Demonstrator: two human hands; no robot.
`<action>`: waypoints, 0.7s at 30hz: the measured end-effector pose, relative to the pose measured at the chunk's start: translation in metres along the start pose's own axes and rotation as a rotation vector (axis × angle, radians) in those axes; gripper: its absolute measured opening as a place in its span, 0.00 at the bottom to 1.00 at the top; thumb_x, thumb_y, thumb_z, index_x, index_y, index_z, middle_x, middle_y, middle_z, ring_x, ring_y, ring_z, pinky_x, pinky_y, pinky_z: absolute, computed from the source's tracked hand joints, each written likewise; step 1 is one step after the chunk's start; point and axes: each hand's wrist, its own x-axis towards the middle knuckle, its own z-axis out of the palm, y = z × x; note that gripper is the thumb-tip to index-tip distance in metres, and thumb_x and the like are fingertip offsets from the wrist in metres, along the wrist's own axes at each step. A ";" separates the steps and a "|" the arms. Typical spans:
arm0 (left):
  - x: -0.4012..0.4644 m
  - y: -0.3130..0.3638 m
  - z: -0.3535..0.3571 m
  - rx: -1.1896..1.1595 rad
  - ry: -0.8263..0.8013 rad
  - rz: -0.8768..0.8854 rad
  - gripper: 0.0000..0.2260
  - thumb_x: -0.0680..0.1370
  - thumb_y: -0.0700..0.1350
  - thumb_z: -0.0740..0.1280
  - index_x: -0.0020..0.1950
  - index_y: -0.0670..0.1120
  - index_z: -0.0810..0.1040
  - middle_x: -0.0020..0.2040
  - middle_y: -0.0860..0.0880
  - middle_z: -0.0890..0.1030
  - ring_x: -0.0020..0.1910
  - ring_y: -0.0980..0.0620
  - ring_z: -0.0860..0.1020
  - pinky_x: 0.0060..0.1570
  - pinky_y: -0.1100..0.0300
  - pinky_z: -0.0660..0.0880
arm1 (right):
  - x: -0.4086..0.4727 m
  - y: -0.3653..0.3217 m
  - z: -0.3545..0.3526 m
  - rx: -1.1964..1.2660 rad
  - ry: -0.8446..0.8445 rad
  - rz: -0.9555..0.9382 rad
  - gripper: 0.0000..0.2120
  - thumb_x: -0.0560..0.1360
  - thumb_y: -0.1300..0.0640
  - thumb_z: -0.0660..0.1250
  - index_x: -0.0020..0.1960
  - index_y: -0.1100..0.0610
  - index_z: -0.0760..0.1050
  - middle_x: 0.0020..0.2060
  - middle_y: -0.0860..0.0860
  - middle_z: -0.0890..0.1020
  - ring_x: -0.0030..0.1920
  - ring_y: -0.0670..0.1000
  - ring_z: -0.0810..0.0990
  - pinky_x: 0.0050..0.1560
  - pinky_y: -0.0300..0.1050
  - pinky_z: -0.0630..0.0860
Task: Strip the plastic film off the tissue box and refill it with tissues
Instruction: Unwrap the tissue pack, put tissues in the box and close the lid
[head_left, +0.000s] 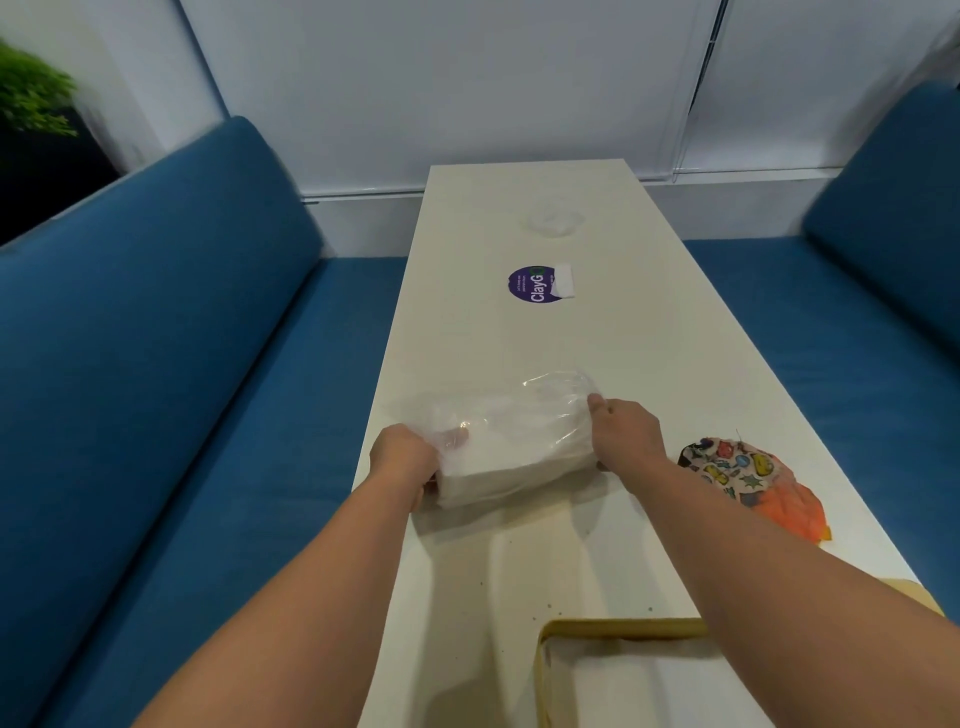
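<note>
A long white table (623, 364) runs away between two blue sofas (156, 364), and near its close end lies a pack of white tissues (514, 467), lying at a slant with its far end toward the right. Clear plastic film (550, 400) covers the far part of the pack and bunches up loosely over its top, while the near face of the tissues looks bare. The left hand (402, 457) grips the pack's left end — fingers curled round the corner, with a fingertip showing through the film on top. The right hand (626, 431) is at the pack's right end, its thumb and fingers pinching the film up at the far right corner. Both forearms reach in from the bottom edge. Just right of the right wrist, a small cloth pouch (743, 470) with a cartoon print lies on the table, with something orange (792, 506) tucked against its near side. At the near edge sits the yellowish rim of a tissue box (623, 626), open at the top, partly cut off by the frame. Farther up the table is a round purple sticker (532, 286) with a torn scrap of white paper (563, 280) touching its right side, and beyond that a crumpled bit of clear plastic (553, 221). A green plant (31, 93) shows at the far left — blurred.
</note>
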 end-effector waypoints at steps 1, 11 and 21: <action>-0.001 0.001 0.001 -0.025 -0.021 -0.015 0.14 0.75 0.31 0.62 0.34 0.46 0.65 0.46 0.40 0.77 0.42 0.40 0.79 0.43 0.48 0.81 | 0.000 0.001 0.000 0.001 -0.002 -0.001 0.24 0.83 0.47 0.51 0.43 0.62 0.77 0.40 0.57 0.78 0.48 0.62 0.79 0.51 0.59 0.78; -0.014 0.002 0.003 -0.107 -0.151 -0.062 0.13 0.70 0.46 0.75 0.51 0.41 0.79 0.43 0.42 0.79 0.38 0.40 0.79 0.38 0.52 0.80 | -0.002 0.005 -0.003 0.037 -0.009 0.014 0.25 0.82 0.45 0.51 0.47 0.62 0.79 0.40 0.56 0.79 0.47 0.62 0.79 0.53 0.59 0.78; -0.024 0.009 0.008 -0.096 -0.025 0.074 0.15 0.66 0.51 0.77 0.40 0.45 0.74 0.30 0.49 0.75 0.24 0.51 0.72 0.22 0.68 0.65 | -0.004 0.004 -0.005 -0.047 0.004 -0.025 0.25 0.83 0.47 0.49 0.42 0.61 0.76 0.40 0.58 0.80 0.46 0.62 0.80 0.53 0.54 0.77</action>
